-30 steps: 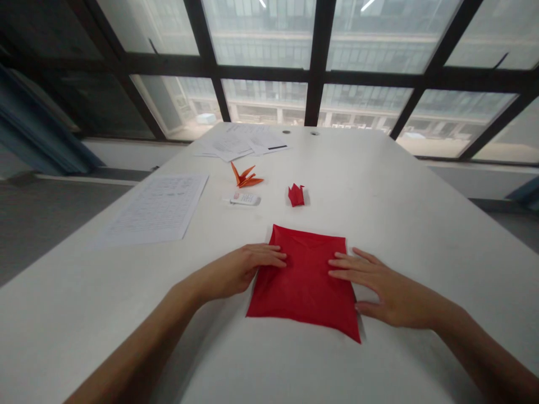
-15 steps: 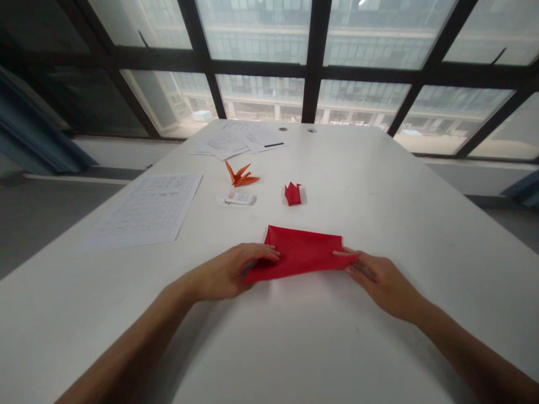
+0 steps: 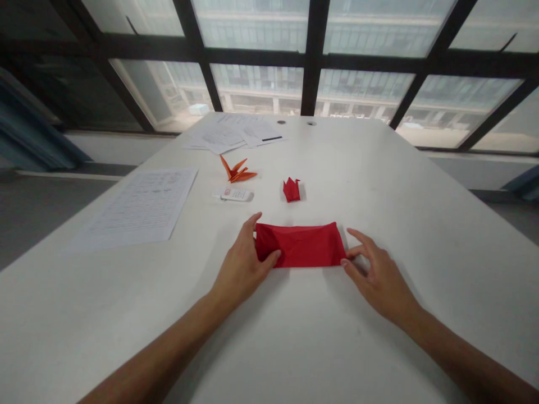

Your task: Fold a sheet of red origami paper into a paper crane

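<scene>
A red sheet of paper (image 3: 309,247), folded into a wide rectangle, lies in front of me with its long sides running left to right. My left hand (image 3: 248,258) grips its left end, thumb on top of the paper and the other fingers behind the edge, partly hidden. At the near right corner, my right hand (image 3: 373,269) pinches the paper between thumb and a finger, while its index finger stretches out beyond the right edge. Past the sheet sits a small red origami crane (image 3: 291,191). Farther left is an orange origami crane (image 3: 236,170) with pointed wings.
Beside the orange crane lies a white glue bottle (image 3: 236,194). A printed sheet (image 3: 138,207) rests on the white table (image 3: 295,348) at the left. Several more papers (image 3: 227,134) are spread at the far end, before the large windows.
The near edge of the red paper has been folded over and now lies straight. My left hand has turned upward around the left end; my right hand has shifted to the near right corner.
</scene>
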Demonstrator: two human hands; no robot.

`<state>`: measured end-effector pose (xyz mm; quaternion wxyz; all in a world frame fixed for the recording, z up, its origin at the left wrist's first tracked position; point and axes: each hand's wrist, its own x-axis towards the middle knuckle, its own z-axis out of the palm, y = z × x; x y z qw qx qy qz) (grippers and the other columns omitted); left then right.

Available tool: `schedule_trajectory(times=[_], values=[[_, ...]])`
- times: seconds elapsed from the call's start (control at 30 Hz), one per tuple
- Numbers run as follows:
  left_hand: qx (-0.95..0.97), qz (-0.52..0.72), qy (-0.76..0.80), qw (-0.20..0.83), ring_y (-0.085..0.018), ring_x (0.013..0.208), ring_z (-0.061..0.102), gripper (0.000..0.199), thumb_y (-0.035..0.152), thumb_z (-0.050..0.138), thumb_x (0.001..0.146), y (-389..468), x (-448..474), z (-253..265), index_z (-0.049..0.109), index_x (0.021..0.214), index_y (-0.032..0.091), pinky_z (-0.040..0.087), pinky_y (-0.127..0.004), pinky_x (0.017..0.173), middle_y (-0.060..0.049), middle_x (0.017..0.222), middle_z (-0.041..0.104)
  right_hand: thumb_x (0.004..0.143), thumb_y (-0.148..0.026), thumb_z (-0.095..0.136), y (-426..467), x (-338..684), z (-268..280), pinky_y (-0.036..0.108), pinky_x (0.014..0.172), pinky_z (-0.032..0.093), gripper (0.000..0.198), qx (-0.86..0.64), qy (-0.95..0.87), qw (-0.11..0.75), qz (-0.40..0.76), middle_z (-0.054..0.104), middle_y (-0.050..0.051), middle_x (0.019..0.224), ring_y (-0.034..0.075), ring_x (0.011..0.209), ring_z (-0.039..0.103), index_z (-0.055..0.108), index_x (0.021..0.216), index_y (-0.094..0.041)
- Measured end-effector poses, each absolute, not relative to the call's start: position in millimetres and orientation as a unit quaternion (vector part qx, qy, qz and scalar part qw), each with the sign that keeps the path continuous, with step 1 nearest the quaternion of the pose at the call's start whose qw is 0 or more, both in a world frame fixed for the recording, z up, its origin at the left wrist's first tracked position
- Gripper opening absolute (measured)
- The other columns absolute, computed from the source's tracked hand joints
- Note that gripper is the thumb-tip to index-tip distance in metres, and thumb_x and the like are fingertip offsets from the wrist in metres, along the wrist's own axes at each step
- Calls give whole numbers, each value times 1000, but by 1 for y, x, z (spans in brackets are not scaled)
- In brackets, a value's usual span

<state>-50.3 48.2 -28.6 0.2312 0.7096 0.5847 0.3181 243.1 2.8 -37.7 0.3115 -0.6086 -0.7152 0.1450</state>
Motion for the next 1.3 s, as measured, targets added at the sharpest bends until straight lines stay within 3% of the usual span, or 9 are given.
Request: schedule_trajectory(times=[0.07, 0.13, 0.27, 0.5, 0.63, 0.73, 1.0, 1.13, 1.3], values=[[735, 313, 572, 185, -28, 115, 66, 91, 31, 71, 87, 46, -50, -31, 19, 162, 27, 59, -48, 96, -18, 152, 44, 98, -29, 56, 2, 244, -39, 56, 100, 47, 42, -579, -764, 266, 103, 72, 11, 117, 31, 111, 65, 57, 140, -26], [772, 288, 554, 120, -32, 128, 59, 79, 29, 70, 89, 43, -50, -32, 32, 158, 30, 55, -54, 104, -17, 161, 32, 98, -29, 57, 0, 244, -40, 58, 104, 44, 34, -561, -793, 227, 72, 64, 14, 133, 34, 125, 58, 66, 131, -28], [844, 178, 505, -2, -43, 146, 38, 38, 27, 57, 97, 41, -51, -28, 65, 135, 31, 39, -69, 112, -9, 167, 35, 99, -28, 57, -3, 243, -40, 60, 107, 43, 32, -546, -815, 185, 60, 57, 14, 147, 35, 134, 52, 67, 130, -28], [907, 80, 411, 50, -32, 153, 38, 58, 17, 46, 99, 46, -54, -22, 45, 156, 31, 22, -62, 127, -2, 162, 47, 97, -28, 62, -3, 247, -34, 58, 110, 43, 24, -514, -837, 173, 77, 58, 13, 149, 34, 138, 51, 68, 120, -24], [909, 72, 406, 55, -32, 154, 38, 53, 21, 46, 101, 46, -56, -20, 48, 154, 24, 15, -62, 130, -5, 162, 47, 94, -35, 67, -2, 257, -26, 62, 122, 30, 49, -435, -887, 122, 101, 55, 9, 155, 33, 149, 41, 56, 141, -27], [910, 87, 404, 41, -32, 153, 40, 44, 30, 45, 105, 45, -56, -22, 56, 145, 16, 18, -58, 131, -10, 158, 53, 94, -36, 67, 0, 261, -23, 61, 126, 25, 60, -378, -913, 104, 108, 57, 7, 154, 30, 148, 45, 49, 151, -28], [945, 125, 296, 60, -26, 148, 46, 41, 13, 44, 103, 37, -47, -25, 58, 141, 19, 40, -47, 123, -7, 154, 57, 103, -10, 50, 4, 251, -34, 53, 121, 35, 33, -345, -918, 190, 36, 75, 4, 130, 22, 126, 66, 68, 126, -25], [933, 137, 313, 118, -26, 127, 60, 31, 35, 51, 105, 25, -33, -18, 65, 127, 19, 49, -46, 113, -7, 132, 70, 105, -13, 51, 2, 245, -34, 46, 117, 39, 21, -339, -904, 250, 68, 78, 3, 114, 18, 112, 70, 67, 115, -22], [920, 147, 326, 159, -30, 118, 60, 42, 55, 60, 98, 12, -21, -17, 68, 115, 18, 51, -48, 105, -9, 120, 70, 106, -14, 47, 1, 236, -36, 43, 104, 45, 19, -368, -878, 294, 92, 78, 0, 101, 16, 92, 71, 63, 110, -24]])
